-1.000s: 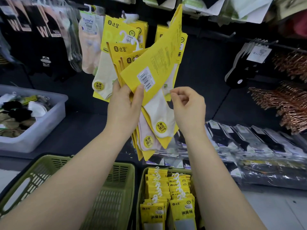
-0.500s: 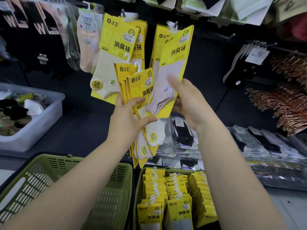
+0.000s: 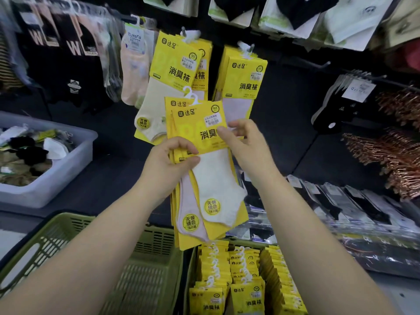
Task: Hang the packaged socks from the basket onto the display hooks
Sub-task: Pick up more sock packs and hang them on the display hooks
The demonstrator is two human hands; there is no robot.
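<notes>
My left hand (image 3: 169, 163) grips a fanned stack of yellow sock packs (image 3: 205, 176) at its left edge, thumb on the front. My right hand (image 3: 244, 145) pinches the right edge of the front pack (image 3: 197, 130), which shows a white sock. White plastic hangers (image 3: 192, 96) stick up from the stack's top. Behind it, yellow packs hang on two display hooks: a left bunch (image 3: 176, 71) and a right bunch (image 3: 244, 78). Below stands a green basket (image 3: 193, 267) filled with several rows of the same yellow packs (image 3: 241, 280).
A second green basket (image 3: 75, 258) sits at lower left. A grey bin (image 3: 56, 176) of loose socks is on the left shelf. Bagged dark socks (image 3: 354, 205) lie on the right shelf, copper hangers (image 3: 393, 155) above them. Dark garments (image 3: 59, 55) hang upper left.
The pack my right hand was lifting now hangs in the right bunch on its hook. My right hand came back down to the stack and pinches the front pack. The view moved closer.
</notes>
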